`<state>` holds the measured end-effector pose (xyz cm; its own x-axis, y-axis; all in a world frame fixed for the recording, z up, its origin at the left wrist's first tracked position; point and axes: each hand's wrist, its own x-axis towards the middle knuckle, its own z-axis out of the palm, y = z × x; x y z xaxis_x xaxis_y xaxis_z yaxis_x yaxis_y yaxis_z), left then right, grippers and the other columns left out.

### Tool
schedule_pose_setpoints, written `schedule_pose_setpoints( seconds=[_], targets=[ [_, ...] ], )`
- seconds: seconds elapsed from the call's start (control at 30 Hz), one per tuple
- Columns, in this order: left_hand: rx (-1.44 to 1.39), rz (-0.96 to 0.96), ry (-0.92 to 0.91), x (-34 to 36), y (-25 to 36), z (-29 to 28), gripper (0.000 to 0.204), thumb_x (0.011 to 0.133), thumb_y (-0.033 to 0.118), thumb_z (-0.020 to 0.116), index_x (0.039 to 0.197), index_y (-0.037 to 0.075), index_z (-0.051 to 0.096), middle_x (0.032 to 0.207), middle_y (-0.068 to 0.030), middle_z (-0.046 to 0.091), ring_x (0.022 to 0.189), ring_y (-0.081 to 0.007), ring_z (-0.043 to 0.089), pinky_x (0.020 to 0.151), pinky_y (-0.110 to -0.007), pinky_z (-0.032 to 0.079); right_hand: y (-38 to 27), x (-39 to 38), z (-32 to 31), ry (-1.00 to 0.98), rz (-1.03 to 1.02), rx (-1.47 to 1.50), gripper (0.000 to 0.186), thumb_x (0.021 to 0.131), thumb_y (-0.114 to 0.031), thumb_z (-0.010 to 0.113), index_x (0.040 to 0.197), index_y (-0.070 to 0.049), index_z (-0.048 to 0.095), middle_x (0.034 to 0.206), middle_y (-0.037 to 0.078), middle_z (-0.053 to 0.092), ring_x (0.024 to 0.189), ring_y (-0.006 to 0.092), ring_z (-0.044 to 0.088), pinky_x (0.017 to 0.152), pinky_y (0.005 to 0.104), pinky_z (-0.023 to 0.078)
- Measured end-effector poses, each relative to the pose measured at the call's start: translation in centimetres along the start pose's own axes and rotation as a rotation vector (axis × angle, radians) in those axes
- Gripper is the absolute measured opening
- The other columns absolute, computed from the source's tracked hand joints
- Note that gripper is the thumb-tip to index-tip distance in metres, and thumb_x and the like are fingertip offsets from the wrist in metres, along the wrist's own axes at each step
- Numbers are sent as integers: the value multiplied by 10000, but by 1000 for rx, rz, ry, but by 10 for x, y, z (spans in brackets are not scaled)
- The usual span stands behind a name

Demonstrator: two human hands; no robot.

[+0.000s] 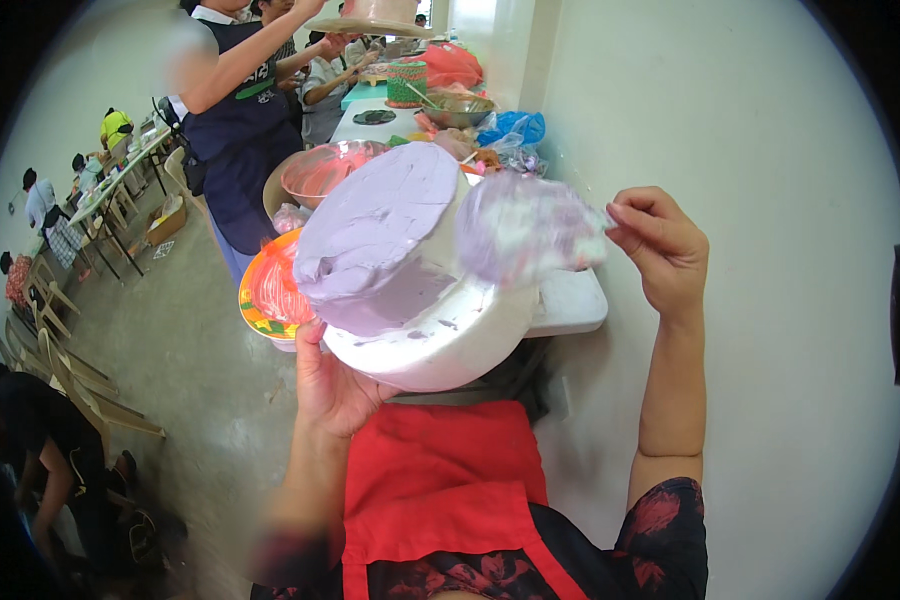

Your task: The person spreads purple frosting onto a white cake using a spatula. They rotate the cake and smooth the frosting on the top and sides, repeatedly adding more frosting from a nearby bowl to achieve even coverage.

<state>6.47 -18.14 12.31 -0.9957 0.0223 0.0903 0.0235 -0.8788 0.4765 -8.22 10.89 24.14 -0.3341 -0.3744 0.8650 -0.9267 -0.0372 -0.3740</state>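
A round cake (380, 225) coated in lilac icing is tilted on a thick white round base (450, 345). Its top shows rough spreading marks, and bare white patches show on the side toward the right. My left hand (332, 390) grips the base from below at its near left edge, thumb up along the rim. Pinched between the thumb and fingers of my right hand (662, 245) is a flat, icing-smeared scraper (530, 230), lilac and whitish, blurred by motion. It is at the right of the cake; whether it touches the icing I cannot tell.
Below the cake's left side is an orange-rimmed bowl (255, 310) with pink-red film or icing. A long white table (575, 305) carries bowls, plastic bags and a green patterned tin (406, 85). A person in a dark apron (245, 140) stands at left. The wall (760, 200) is close on the right.
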Motion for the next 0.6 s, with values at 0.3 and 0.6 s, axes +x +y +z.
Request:
schedule_pose_setpoints(
  seconds=[0.3,0.6],
  targets=[
    [35,20,12,-7,4,1,804,844,552,530,1434,61,294,1373,-192,458,1178,-390,539,885,-581,507,-22,4,13,-40,-236,-294,299,675,36,762,932,-116,766,900,16,597,726,130,526,653,258,410],
    [36,120,16,-11,2,2,803,822,475,557,1448,69,260,1407,-184,418,1226,-383,501,901,-582,502,-39,14,3,-19,-373,-613,346,607,36,746,910,-128,767,870,15,596,742,149,533,689,273,415]
  ],
)
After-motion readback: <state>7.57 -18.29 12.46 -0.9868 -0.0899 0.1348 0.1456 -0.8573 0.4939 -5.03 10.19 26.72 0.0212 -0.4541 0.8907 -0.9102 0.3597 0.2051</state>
